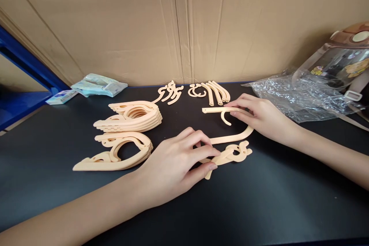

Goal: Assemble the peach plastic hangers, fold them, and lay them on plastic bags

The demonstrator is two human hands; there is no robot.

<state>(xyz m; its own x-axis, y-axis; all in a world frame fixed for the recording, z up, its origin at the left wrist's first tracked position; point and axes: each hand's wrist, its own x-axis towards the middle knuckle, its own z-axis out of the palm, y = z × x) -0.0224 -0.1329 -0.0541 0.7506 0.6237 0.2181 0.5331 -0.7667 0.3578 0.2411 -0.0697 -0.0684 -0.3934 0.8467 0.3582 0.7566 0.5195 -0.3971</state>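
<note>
My right hand [256,113] closes its thumb and fingers on the end of a cream plastic hanger arm [211,110]. Below that arm a small curved hook [226,119] shows; whether the two are joined I cannot tell. A longer bent hanger arm [233,137] runs between both hands. My left hand [178,163] is closed, with thumb and fingers at a looped cream hanger piece [238,153] lying on the table. Left of this hand are two stacks of folded plastic hangers, a rear stack [138,117] and a front stack [123,153].
Loose hooks [171,92] and several straight arms [217,92] lie at the back of the black table [273,207]. A tissue pack [99,85] sits at back left. At right are a clear plastic bag [294,92] and a strapped bottle [340,61]. Cardboard [115,27] stands behind.
</note>
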